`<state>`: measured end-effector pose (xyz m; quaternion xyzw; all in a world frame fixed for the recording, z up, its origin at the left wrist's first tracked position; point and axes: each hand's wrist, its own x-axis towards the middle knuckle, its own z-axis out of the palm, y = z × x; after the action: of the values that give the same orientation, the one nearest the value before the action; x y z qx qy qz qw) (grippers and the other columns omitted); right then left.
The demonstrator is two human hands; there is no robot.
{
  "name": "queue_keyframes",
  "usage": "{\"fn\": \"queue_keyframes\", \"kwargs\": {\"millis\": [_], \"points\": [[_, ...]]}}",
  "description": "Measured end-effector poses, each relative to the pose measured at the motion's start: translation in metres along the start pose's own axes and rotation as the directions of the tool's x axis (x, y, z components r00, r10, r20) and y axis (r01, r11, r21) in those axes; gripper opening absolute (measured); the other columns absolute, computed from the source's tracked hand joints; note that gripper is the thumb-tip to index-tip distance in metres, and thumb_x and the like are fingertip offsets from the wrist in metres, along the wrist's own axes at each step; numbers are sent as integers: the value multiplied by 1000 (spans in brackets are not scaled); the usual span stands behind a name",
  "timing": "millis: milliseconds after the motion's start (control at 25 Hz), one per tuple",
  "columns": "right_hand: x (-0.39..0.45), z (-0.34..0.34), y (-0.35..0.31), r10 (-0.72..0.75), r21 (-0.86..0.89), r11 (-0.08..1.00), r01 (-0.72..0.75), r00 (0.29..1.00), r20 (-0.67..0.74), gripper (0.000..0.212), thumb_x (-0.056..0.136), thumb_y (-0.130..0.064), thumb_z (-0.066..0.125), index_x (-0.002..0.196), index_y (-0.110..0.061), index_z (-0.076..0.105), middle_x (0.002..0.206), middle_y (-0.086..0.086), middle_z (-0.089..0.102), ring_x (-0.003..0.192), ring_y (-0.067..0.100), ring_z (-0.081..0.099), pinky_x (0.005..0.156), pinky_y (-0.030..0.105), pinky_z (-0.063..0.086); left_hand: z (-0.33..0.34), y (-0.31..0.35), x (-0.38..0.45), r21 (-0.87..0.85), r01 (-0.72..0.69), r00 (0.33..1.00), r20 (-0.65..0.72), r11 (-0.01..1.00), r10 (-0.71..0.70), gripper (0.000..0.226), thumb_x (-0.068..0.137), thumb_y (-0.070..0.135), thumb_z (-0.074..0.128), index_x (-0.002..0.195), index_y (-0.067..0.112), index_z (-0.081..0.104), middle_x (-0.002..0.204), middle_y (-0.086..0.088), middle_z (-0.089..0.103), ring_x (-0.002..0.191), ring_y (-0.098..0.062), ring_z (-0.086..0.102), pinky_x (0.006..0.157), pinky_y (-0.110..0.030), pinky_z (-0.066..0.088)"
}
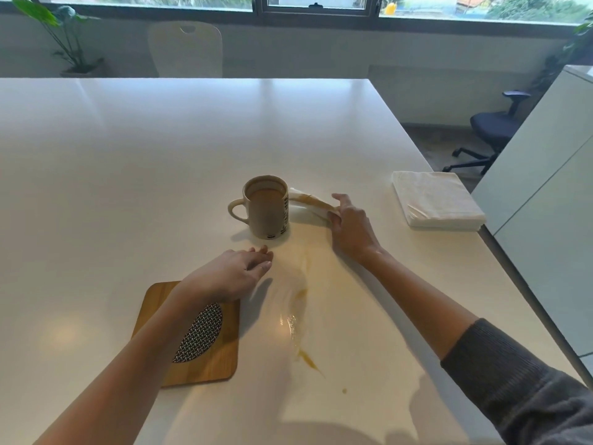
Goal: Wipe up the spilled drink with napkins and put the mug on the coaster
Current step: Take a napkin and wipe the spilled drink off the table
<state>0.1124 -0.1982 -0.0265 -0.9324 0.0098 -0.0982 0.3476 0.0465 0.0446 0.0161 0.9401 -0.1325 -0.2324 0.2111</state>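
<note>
A beige mug (269, 209) full of milky coffee stands on the white table (128, 162), handle to the left. Just right of it my right hand (348, 221) grips a stained, crumpled napkin (309, 202) that stretches toward the mug. My left hand (239, 273) hovers low in front of the mug, fingers apart, holding nothing. Under my left forearm lies a wooden coaster (221, 354) with a woven round inset. Brown streaks of spilled drink (303, 316) run from below the mug toward me.
A stack of clean white napkins (438, 199) lies near the table's right edge. A white chair (186, 48) stands behind the far side. An office chair (491, 130) and a white cabinet (545, 175) are to the right.
</note>
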Motion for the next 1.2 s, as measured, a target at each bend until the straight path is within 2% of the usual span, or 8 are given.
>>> {"fn": "queue_keyframes", "kwargs": {"millis": [240, 440, 600, 720, 840, 920, 1040, 1200], "points": [[-37, 12, -25, 118, 58, 992, -116, 992, -40, 48, 99, -11, 48, 145, -2, 37, 110, 22, 70, 101, 39, 67, 88, 42, 54, 1, -1, -3, 58, -30, 999, -13, 998, 31, 48, 108, 38, 35, 155, 27, 39, 164, 5, 31, 151, -16, 28, 118, -29, 21], [-66, 14, -37, 95, 59, 994, -92, 994, -51, 51, 101, -10, 45, 150, -2, 31, 97, 16, 70, 86, 34, 68, 74, 34, 49, -1, 2, -7, 80, -15, 1000, -22, 997, 17, 48, 108, 37, 35, 154, 25, 41, 161, 1, 38, 146, -21, 36, 114, -27, 25], [-80, 14, -38, 31, 52, 998, -29, 999, -27, 49, 101, -8, 43, 148, -5, 33, 84, 2, 61, 72, 26, 63, 65, 30, 45, -2, 1, -5, 75, -20, 1000, -18, 997, 21, 47, 107, 33, 34, 152, 25, 43, 159, -3, 42, 144, -24, 39, 113, -29, 28], [-89, 9, -40, -23, 74, 997, 21, 999, 25, 47, 100, -7, 44, 147, -8, 34, 93, 4, 67, 73, 22, 62, 67, 30, 49, -1, 1, -5, 91, -22, 999, -20, 996, 24, 49, 106, 25, 36, 155, 23, 39, 163, -1, 35, 148, -22, 34, 116, -28, 24], [-98, 3, -41, -84, 87, 993, 76, 992, 97, 48, 100, -10, 47, 147, -10, 35, 116, 8, 71, 88, 27, 70, 71, 25, 50, -1, 0, -5, 96, -20, 999, -23, 995, 22, 51, 104, 19, 38, 155, 23, 40, 162, -2, 36, 148, -23, 34, 117, -28, 24], [-103, 1, -41, -116, 95, 990, 103, 982, 147, 48, 101, -12, 47, 147, -14, 34, 124, 8, 69, 93, 26, 71, 76, 28, 55, -1, -1, -4, 103, -19, 1000, -19, 995, 22, 53, 102, 17, 38, 155, 24, 39, 163, -1, 35, 148, -23, 34, 118, -29, 23], [-113, -3, -39, -167, 86, 985, 153, 965, 200, 46, 101, -13, 46, 146, -17, 37, 126, 8, 68, 97, 25, 69, 80, 25, 49, 1, 0, -5, 96, -13, 999, -30, 995, 16, 54, 102, 15, 38, 155, 25, 38, 162, -2, 36, 148, -24, 34, 118, -29, 23], [-136, -8, -39, -249, 80, 968, 236, 928, 276, 43, 100, -12, 47, 142, -17, 42, 119, 4, 72, 91, 17, 68, 76, 15, 44, 2, -2, -5, 77, -1, 999, -38, 997, 4, 55, 96, 8, 39, 148, 22, 50, 148, -9, 53, 135, -28, 47, 109, -31, 35]]}}
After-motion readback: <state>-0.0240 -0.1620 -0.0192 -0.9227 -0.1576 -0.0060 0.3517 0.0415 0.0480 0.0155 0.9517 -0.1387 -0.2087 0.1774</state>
